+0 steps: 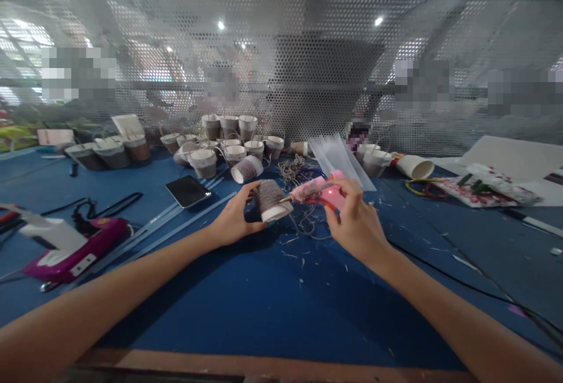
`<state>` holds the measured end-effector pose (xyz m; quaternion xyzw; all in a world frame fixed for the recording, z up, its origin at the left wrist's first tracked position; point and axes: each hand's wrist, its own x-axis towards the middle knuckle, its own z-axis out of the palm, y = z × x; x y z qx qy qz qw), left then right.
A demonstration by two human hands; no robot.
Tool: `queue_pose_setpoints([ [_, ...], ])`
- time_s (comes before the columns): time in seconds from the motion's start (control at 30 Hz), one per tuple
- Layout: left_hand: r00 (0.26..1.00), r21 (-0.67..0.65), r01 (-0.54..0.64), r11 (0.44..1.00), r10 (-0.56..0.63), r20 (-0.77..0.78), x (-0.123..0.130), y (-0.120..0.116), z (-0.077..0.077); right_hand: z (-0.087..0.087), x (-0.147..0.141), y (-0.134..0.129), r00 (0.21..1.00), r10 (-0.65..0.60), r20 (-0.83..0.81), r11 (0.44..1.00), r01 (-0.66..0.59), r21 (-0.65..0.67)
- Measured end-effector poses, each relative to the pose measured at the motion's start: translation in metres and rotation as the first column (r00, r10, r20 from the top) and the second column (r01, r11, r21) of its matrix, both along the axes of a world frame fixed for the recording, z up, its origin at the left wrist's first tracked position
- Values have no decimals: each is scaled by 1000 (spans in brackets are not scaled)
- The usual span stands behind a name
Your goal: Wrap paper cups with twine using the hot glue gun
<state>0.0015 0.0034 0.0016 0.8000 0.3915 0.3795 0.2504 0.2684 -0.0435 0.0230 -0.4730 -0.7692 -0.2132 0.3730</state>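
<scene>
My left hand [235, 216] is closed around a paper cup [269, 196] wrapped in grey-brown cord. The cup lies tilted, its bare white rim facing down and toward me. In my right hand [354, 213] is a pink hot glue gun [314, 188] with a lit red light. Its nozzle points left and reaches the cup's side near the rim; whether it touches I cannot tell. A loose heap of grey cord [295, 170] lies behind the glue gun, and a strand of it trails below the gun.
Several cord-wrapped cups [204, 163] stand at the back. A phone [188, 191] and clear glue sticks [176, 219] lie left, by a purple power strip [83, 248]. Plastic sleeves [341, 160] lie behind my right hand. A black cable [457, 277] crosses the blue table [272, 307] at right.
</scene>
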Motion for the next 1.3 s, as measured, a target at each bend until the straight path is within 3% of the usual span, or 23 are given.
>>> queue_pose_setpoints([
  [0.83,1000,-42,-26,999,26,5,0,0,2,4,8,4,998,-43,48,999,43,-2],
  [1.3,1000,-36,-9,999,9,19,-2,1,1,4,10,5,994,-92,61,991,98,-92],
])
